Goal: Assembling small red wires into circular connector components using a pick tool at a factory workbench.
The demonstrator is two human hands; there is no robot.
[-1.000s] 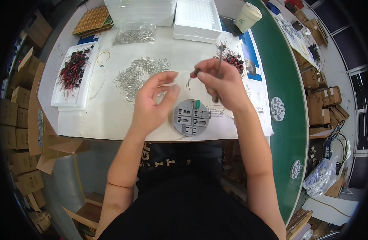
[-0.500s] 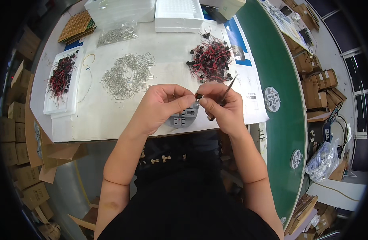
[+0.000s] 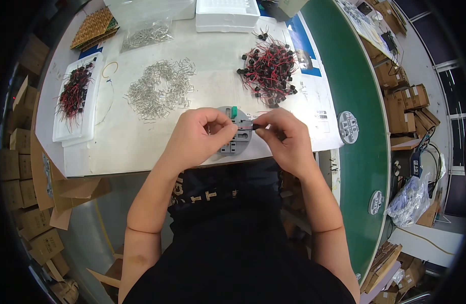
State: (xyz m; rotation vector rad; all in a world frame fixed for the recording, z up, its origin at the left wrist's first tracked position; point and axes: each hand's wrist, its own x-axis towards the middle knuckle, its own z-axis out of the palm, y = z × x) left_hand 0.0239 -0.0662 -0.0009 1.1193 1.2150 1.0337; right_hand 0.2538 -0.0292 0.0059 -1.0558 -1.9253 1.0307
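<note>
The fingers of the right hand (image 3: 288,141) pinch one small black component (image 3: 256,127), and those of the left hand (image 3: 201,134) close on the far end of its thin leads (image 3: 246,127); whether the right palm holds anything more, I cannot tell. Component and leads are just above the right half of a round grey fixture (image 3: 242,139), near the front edge of the white tabletop (image 3: 116,154).

To do this well, keep the fixture from sliding by steadying the wrists near it. Grip the component by its body, since a tug at the root could strain the joint. Hold the leads level and only lightly taut, so they neither kink nor cross.

Counted from large to small: one white foam box (image 3: 227,24) at the back; one white tray (image 3: 73,131) on the left, perhaps with another beneath; one clear bag (image 3: 148,35) of metal pieces; one fixture under the hands, plus two similar grey discs (image 3: 348,127) on the green surface to the right; one green block (image 3: 234,112) on the fixture. The red-wired black parts (image 3: 268,71) and the silver clips (image 3: 162,93) each lie in one heap, too tangled to count singly.
</note>
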